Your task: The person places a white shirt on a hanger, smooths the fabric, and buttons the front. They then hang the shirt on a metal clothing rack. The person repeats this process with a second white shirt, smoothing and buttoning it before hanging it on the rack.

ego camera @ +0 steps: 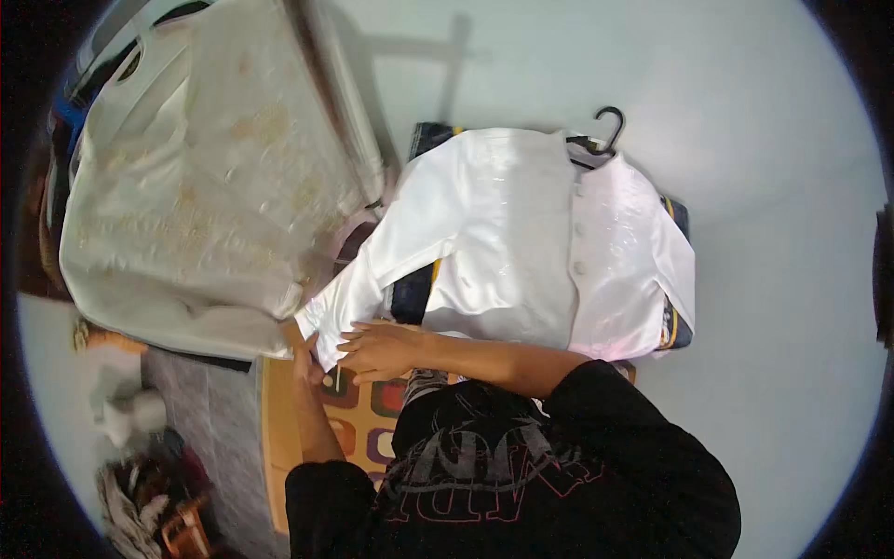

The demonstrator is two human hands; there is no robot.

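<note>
A shiny white long-sleeved, buttoned garment (pixel 510 230) is spread out over a dark patterned surface, with a black hanger (pixel 612 133) whose hook sticks out of its neckline. One sleeve reaches down to the left, towards my hands. My left hand (pixel 307 360) grips the cuff end of that sleeve (pixel 328 314). Beside it, my right hand (pixel 380 349) rests on the sleeve near the cuff with its fingers spread. Part of my left hand's fingers is hidden by the fabric.
A large cream embroidered garment (pixel 188 202) hangs at the left, close to the sleeve. Below my hands lies a rug with a coloured square pattern (pixel 380 405). A pale wall (pixel 768 140) stands behind and to the right. Blurred items (pixel 154 496) lie at the lower left.
</note>
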